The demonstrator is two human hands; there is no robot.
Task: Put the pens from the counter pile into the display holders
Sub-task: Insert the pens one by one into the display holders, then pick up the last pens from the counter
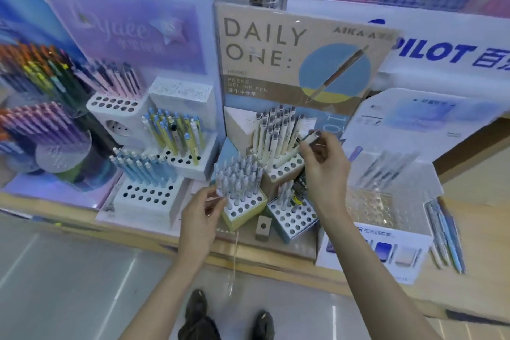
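Nearest to me is the grey tiled floor (69, 270) and the person's dark shoes (197, 309), in front of the light wooden desk (483, 270).

The left hand (200, 218) reaches to the yellow-sided holder (240, 222), a cardboard block whose white top is full of round holes. Thumb and forefinger pinch the top of one grey-blue pen (220, 192) at the near edge of a dense upright cluster.

Just beside it to the right stands a blue-sided holder (277, 230) of the same shape, with only a few pens at its back. A small brown cube (262, 228) with one hole sits between the two.

Well apart to the right, the pile of pens (444, 232) lies flat on the desk beside a white box (386, 254). They are pale blue, and their long axes run roughly front to back.

A little farther, the right hand (324, 168) grips a cream pen (302, 148) in its fingertips. The pen is tilted: its dark push-button end points up and right, its writing end down and left, over the brown holder (288, 171), where other cream pens stand leaning.

Behind rises a kraft-coloured board (265, 44) that reads "DAILY ONE:" and, smaller, "PRESS GEL INK PEN". On the right a white banner (436, 52) shows "PILOT" in blue letters.
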